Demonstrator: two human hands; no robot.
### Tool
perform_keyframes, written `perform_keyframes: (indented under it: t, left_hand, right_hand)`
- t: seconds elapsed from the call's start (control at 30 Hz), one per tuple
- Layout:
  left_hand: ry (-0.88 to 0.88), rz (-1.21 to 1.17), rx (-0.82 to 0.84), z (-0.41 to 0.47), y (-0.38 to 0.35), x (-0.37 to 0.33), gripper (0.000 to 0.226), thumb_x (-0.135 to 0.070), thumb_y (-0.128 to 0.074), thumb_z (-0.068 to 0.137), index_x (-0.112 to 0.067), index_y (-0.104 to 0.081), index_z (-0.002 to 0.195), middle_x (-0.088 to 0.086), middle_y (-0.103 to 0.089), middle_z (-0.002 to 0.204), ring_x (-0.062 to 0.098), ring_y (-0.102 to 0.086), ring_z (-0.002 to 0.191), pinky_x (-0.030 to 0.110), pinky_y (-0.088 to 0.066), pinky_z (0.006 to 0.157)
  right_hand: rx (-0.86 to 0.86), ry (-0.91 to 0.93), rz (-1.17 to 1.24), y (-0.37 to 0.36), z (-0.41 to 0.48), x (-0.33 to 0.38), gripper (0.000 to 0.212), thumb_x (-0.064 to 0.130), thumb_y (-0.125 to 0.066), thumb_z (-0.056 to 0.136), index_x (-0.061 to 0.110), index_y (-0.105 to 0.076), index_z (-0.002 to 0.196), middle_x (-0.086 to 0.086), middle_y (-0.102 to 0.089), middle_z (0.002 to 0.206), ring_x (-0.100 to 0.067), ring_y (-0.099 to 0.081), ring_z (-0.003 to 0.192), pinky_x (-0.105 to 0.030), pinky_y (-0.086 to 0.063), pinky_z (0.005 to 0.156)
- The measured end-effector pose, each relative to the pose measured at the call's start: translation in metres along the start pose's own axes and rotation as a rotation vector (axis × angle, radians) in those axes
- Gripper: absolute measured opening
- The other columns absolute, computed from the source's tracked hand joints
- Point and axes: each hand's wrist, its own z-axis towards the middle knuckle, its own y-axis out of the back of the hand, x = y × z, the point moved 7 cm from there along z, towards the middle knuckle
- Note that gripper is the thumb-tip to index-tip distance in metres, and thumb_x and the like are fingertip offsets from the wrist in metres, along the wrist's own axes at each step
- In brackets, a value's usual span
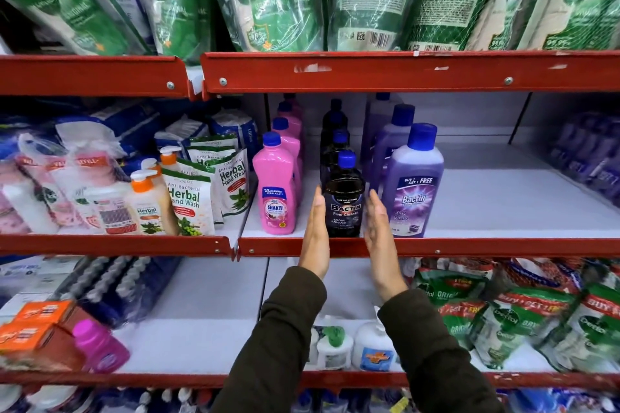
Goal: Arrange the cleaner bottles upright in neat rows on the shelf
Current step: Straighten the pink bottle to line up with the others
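Black Bactin floor cleaner bottle (344, 198) stands upright at the near edge of the shelf (503, 246), between pink and purple rows, flanked by flat, open left hand (315, 238) and right hand (380, 238), neither gripping, equally near.

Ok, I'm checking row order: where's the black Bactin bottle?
The black Bactin bottle stands front-centre on the middle shelf, between the pink Shakti bottle and purple Bactin bottle.
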Motion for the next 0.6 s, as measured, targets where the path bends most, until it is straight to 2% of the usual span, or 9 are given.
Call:
perform_keyframes:
  t: [0.07,0.13,0.23,0.3,0.4,0.43,0.5,0.53,0.6]
  left_hand:
    - [-0.050,0.006,-0.062,-0.006,0.010,-0.004,0.083,-0.079,-0.026,0.079,-0.039,-0.026,0.152,-0.009,-0.030,0.162,0.006,-0.027,0.149,0.040,-0.017,0.126]
    - [-0.147,-0.006,-0.182,-0.013,0.028,-0.010,0.074,-0.070,-0.028,0.084,-0.035,-0.038,0.148,-0.008,-0.044,0.153,0.005,-0.039,0.142,0.037,-0.025,0.123]
    - [-0.259,-0.037,-0.384,-0.019,0.064,-0.019,0.061,-0.060,-0.029,0.091,-0.032,-0.047,0.142,-0.006,-0.049,0.147,0.008,-0.044,0.138,0.039,-0.034,0.119]
    - [-0.241,-0.041,-0.463,-0.011,0.088,-0.019,0.064,-0.064,-0.027,0.090,-0.034,-0.043,0.144,-0.006,-0.043,0.153,0.011,-0.040,0.142,0.038,-0.034,0.118]
    - [-0.097,-0.005,-0.369,0.015,0.106,-0.020,0.081,-0.079,-0.021,0.083,-0.035,-0.033,0.150,-0.007,-0.038,0.155,0.007,-0.040,0.141,0.026,-0.039,0.111]
    - [-0.052,-0.020,-0.310,0.024,0.108,-0.018,0.078,-0.076,-0.017,0.088,-0.032,-0.032,0.151,-0.010,-0.046,0.147,-0.001,-0.050,0.131,0.019,-0.046,0.102]
    - [-0.007,-0.043,-0.211,0.032,0.106,-0.017,0.063,-0.058,-0.008,0.100,-0.028,-0.035,0.148,-0.018,-0.059,0.119,-0.019,-0.064,0.094,0.003,-0.051,0.074]
    - [0.002,-0.045,-0.183,0.032,0.104,-0.020,0.058,-0.053,-0.006,0.101,-0.029,-0.036,0.145,-0.022,-0.059,0.110,-0.022,-0.064,0.083,0.000,-0.049,0.065]
    - [0.012,0.004,-0.152,0.028,0.104,-0.022,0.052,-0.051,-0.003,0.102,-0.036,-0.038,0.137,-0.025,-0.059,0.105,-0.022,-0.063,0.079,-0.002,-0.047,0.061]
  right_hand:
    - [-0.108,0.111,-0.003,0.000,-0.011,0.005,0.062,0.054,-0.034,0.094,0.023,-0.043,0.146,0.008,-0.046,0.152,-0.002,-0.039,0.142,-0.031,-0.028,0.121]
    - [-0.153,0.202,-0.018,-0.009,-0.024,0.007,0.054,0.050,-0.035,0.094,0.017,-0.054,0.134,0.006,-0.057,0.137,-0.008,-0.050,0.133,-0.036,-0.037,0.115]
    - [-0.058,0.220,-0.040,-0.040,-0.029,0.003,0.042,0.044,-0.036,0.098,0.021,-0.060,0.124,0.006,-0.062,0.129,-0.014,-0.055,0.127,-0.041,-0.042,0.110]
    - [0.040,0.148,-0.059,-0.066,-0.022,-0.002,0.042,0.042,-0.036,0.100,0.025,-0.055,0.133,0.010,-0.057,0.138,-0.006,-0.050,0.133,-0.032,-0.039,0.113]
    - [0.124,0.030,-0.078,-0.098,0.001,-0.014,0.049,0.042,-0.033,0.103,0.026,-0.039,0.149,0.008,-0.044,0.152,0.000,-0.042,0.137,-0.015,-0.037,0.109]
    - [0.138,0.000,-0.078,-0.106,0.008,-0.017,0.050,0.044,-0.031,0.103,0.026,-0.035,0.150,0.005,-0.042,0.154,-0.004,-0.042,0.139,-0.019,-0.038,0.111]
    - [0.171,-0.053,-0.058,-0.118,0.018,-0.023,0.047,0.045,-0.028,0.105,0.028,-0.037,0.148,0.001,-0.047,0.149,-0.012,-0.046,0.137,-0.034,-0.041,0.114]
    - [0.180,-0.068,-0.047,-0.120,0.021,-0.025,0.043,0.043,-0.026,0.105,0.031,-0.041,0.143,0.002,-0.052,0.142,-0.011,-0.051,0.132,-0.034,-0.044,0.112]
    - [0.179,-0.078,-0.044,-0.121,0.023,-0.027,0.036,0.042,-0.024,0.106,0.038,-0.044,0.136,0.009,-0.059,0.130,-0.005,-0.057,0.123,-0.024,-0.050,0.101]
